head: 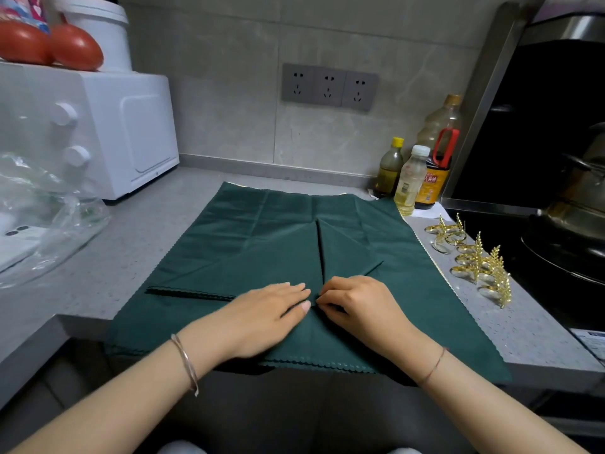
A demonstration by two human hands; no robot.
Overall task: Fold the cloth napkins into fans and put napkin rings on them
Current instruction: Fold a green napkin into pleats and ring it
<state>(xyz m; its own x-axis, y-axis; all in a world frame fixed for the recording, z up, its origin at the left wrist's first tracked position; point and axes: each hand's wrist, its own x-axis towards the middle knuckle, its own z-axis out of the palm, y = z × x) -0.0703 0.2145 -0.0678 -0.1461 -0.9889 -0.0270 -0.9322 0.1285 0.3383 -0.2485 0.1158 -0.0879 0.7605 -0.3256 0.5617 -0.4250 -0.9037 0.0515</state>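
Left hand (262, 317) palm down, fingers straight and together, pressing flat; right hand (358, 306) beside it, fingers curled, fingertips pinching a fold of the napkin (262, 231); both forearms bare, extended forward

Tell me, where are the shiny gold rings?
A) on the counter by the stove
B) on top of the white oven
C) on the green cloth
A: the gold napkin rings stand in a row on the grey counter, right of the green napkin, beside the black stove.
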